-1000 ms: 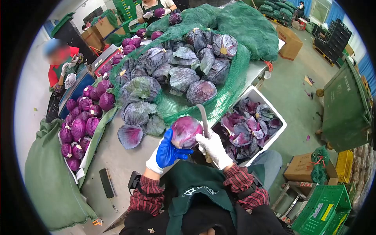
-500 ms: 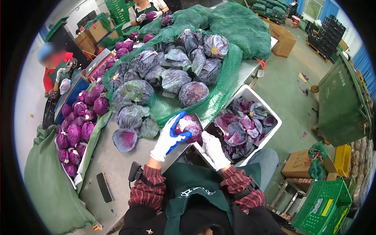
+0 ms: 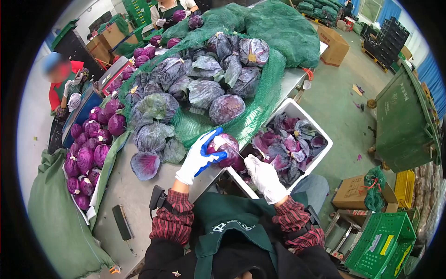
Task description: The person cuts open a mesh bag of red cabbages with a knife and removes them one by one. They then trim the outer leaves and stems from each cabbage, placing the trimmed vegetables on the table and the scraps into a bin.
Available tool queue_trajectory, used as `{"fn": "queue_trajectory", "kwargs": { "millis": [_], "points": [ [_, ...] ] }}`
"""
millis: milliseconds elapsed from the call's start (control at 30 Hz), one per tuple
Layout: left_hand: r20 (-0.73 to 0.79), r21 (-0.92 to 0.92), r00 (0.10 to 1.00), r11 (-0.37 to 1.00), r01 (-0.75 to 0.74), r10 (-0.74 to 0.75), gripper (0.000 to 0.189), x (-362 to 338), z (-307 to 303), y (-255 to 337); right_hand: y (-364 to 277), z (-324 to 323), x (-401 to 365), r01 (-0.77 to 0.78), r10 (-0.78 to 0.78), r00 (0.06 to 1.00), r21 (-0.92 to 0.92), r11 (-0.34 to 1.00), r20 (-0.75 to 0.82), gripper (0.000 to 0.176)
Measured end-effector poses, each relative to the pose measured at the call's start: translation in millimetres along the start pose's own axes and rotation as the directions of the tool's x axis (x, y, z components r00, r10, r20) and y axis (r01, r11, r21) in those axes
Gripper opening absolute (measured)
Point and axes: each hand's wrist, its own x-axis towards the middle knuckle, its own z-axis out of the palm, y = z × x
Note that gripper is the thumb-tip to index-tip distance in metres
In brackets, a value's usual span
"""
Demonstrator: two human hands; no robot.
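Note:
A peeled purple cabbage (image 3: 225,148) is held over the table's edge by my left hand (image 3: 200,156), in a white and blue glove, its fingers wrapped round the left side. My right hand (image 3: 265,176), in a white glove, is closed just right of the cabbage, on a thin blade (image 3: 239,154) that reaches toward it; the handle is hidden in the fingers. Unpeeled cabbages (image 3: 204,93) lie on a green net (image 3: 260,118) beyond my hands. A white bin (image 3: 327,151) full of loose purple leaves (image 3: 290,149) stands beside my right hand.
Peeled cabbages (image 3: 86,159) fill a green-lined sack at the left. A dark flat tool (image 3: 122,222) lies on the metal table (image 3: 155,200). Two people work across and left of the table. A green wheeled bin (image 3: 406,123) and green crate (image 3: 378,242) are at the right.
My right hand has moved slightly right and down from the cabbage, and the thin blade now shows. My left hand still holds the cabbage. The view has shifted a little.

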Motion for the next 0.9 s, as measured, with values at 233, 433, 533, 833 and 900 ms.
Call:
{"fn": "queue_trajectory", "kwargs": {
  "millis": [233,433,533,833,900],
  "points": [
    [0.016,-0.11,0.999,0.993,0.04,-0.039,0.079,-2.7,-4.2,-5.7,52.7,18.1,-31.7,-0.042,0.052,0.991,-0.078,0.996,0.125,0.043],
    [-0.054,0.26,0.996,0.964,-0.054,0.07,0.079,-6.7,4.1,-3.8,-3.8,8.3,-15.2,0.214,-0.236,0.941,-0.113,0.97,-0.242,0.043],
    [-0.049,0.337,0.984,0.93,-0.144,0.17,0.078,-9.5,10.5,-6.2,-47.7,6.7,4.5,0.155,-0.172,0.943,-0.081,0.985,-0.283,0.036],
    [-0.252,0.519,0.933,0.85,-0.093,0.257,0.072,-23.9,31.2,-10.0,-62.8,19.4,18.0,0.146,-0.175,0.874,-0.097,0.984,-0.454,0.028],
    [-0.248,0.525,0.927,0.843,-0.114,0.28,0.072,-27.2,37.9,-4.7,-65.8,12.8,21.2,-0.004,-0.027,0.948,-0.098,0.995,-0.317,0.028]
  ]
}}
